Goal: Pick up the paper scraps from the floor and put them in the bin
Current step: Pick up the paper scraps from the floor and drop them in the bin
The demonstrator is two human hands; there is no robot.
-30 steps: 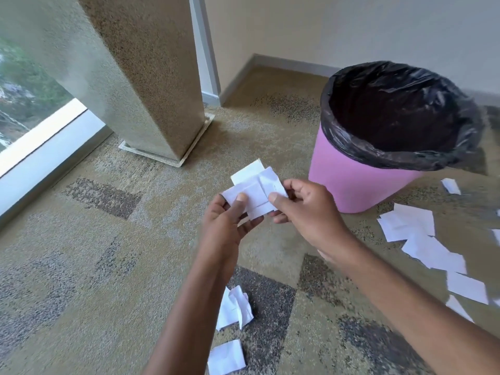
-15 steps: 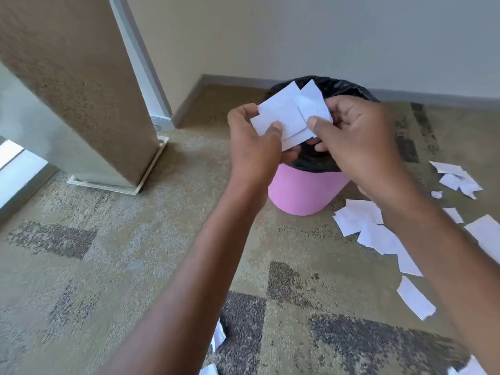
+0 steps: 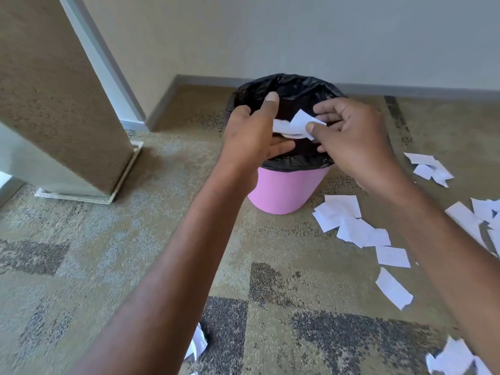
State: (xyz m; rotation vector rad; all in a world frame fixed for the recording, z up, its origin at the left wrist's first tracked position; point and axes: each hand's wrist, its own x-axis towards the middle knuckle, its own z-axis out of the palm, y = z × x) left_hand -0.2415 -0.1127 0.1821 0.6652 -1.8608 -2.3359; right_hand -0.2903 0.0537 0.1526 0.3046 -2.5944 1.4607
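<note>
my feed: plain beige wall (image 3: 297, 31) across the top | grey baseboard (image 3: 405, 89) under it | patchy tan-grey carpet (image 3: 108, 253) | speckled pillar (image 3: 54, 104) upper left

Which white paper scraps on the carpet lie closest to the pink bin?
The overlapping white paper cluster just right of the pink bin; others lie farther off.

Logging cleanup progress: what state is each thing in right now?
Bin: upright, black liner open.
Held scraps: over the bin mouth, not yet dropped.
Left hand: open, thumb lifted.
Right hand: pinches the held scraps.
Floor scraps: lying on the carpet, right of the bin.
</note>
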